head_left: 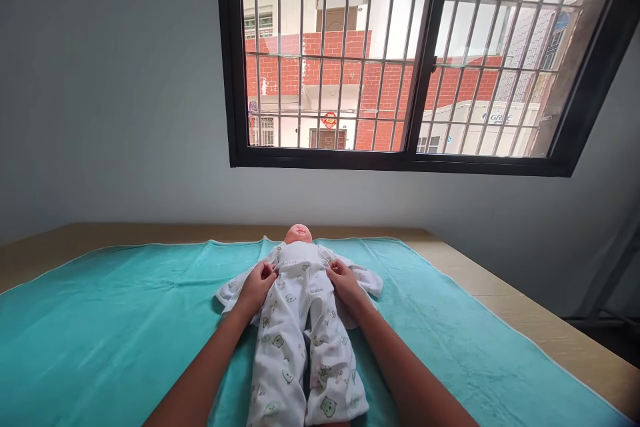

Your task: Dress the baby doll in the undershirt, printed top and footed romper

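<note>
A baby doll [299, 235] lies on its back on a teal towel [125, 320], head away from me. It wears white printed trousers [295, 360] and a white printed top. My left hand [257, 285] pinches the trouser waistband at the doll's left-side hip as I see it. My right hand [343, 279] pinches the waistband on the other side. Both hands have the fingers curled tight on the cloth.
The towel covers a wooden table [525, 320] that reaches to a grey wall. A barred black-framed window [400, 60] above shows a brick building outside. The table's right edge drops to a dark floor.
</note>
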{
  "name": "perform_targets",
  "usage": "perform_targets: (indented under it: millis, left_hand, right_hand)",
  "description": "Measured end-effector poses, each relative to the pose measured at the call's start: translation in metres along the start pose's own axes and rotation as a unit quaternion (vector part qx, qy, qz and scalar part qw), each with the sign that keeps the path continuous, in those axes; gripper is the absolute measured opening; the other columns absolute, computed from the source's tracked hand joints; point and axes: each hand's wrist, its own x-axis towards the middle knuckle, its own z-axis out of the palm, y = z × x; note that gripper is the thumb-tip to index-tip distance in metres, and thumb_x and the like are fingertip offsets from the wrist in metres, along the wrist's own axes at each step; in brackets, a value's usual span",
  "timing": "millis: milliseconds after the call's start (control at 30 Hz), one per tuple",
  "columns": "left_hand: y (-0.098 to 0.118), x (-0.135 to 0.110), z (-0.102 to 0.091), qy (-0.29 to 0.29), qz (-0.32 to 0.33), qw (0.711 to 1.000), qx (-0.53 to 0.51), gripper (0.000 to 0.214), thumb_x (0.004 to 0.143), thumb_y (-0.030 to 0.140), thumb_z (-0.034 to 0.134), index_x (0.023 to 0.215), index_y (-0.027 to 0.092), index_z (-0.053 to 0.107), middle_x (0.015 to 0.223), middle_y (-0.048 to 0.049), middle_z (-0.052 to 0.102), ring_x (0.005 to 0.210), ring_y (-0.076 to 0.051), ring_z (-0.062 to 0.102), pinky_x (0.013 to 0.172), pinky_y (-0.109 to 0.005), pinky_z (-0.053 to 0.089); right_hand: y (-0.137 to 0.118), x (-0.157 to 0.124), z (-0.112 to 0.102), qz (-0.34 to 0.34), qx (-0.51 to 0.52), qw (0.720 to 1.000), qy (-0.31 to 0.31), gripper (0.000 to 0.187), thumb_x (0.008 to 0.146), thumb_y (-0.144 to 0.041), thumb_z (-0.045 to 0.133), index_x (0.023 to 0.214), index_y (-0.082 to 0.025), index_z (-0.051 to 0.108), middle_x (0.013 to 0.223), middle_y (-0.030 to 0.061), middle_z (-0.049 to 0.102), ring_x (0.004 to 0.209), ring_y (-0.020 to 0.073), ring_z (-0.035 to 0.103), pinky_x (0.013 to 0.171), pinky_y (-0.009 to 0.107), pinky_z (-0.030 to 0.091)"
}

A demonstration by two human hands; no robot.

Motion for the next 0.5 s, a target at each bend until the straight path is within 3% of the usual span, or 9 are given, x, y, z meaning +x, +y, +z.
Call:
perform_targets:
  millis: [100,267,400,500]
  left_hand:
    - [-0.001,0.008,0.003,0.045,0.004,0.999,0.03,0.021,0.069,0.034,0.062,0.064,0.023,0.045,0.062,0.0042,0.052,0.066,-0.017,0.05,0.066,-0.028,0.038]
    - [-0.01,0.023,0.011,0.088,-0.024,0.995,0.04,0.018,0.071,0.027,0.059,0.068,0.024,0.042,0.056,0.0063,0.048,0.058,-0.016,0.045,0.063,-0.028,0.034]
    - [-0.024,0.024,0.019,0.087,-0.038,0.995,-0.003,0.018,0.07,0.034,0.06,0.075,0.023,0.047,0.069,0.0017,0.058,0.071,-0.02,0.057,0.07,-0.03,0.042]
    - [-0.028,0.017,0.022,0.05,-0.017,0.998,-0.037,0.027,0.067,0.037,0.063,0.087,0.02,0.057,0.088,-0.0043,0.066,0.086,-0.023,0.062,0.078,-0.032,0.047]
  right_hand:
    - [0.003,0.007,0.005,-0.013,-0.036,0.997,0.066,0.031,0.067,-0.047,0.067,0.065,-0.024,0.047,0.062,-0.0037,0.052,0.062,0.0156,0.045,0.06,0.029,0.034]
    - [0.01,0.014,0.007,0.016,-0.084,0.986,0.146,0.031,0.067,-0.046,0.064,0.06,-0.025,0.043,0.059,-0.0025,0.05,0.062,0.0186,0.047,0.062,0.031,0.036]
    - [0.011,0.012,0.005,0.032,-0.103,0.984,0.141,0.029,0.068,-0.046,0.065,0.061,-0.024,0.048,0.061,-0.0009,0.055,0.062,0.0189,0.05,0.062,0.031,0.037]
    - [0.004,0.008,0.003,0.013,-0.105,0.989,0.102,0.028,0.072,-0.047,0.064,0.065,-0.022,0.053,0.065,-0.0002,0.06,0.064,0.0183,0.052,0.064,0.031,0.039]
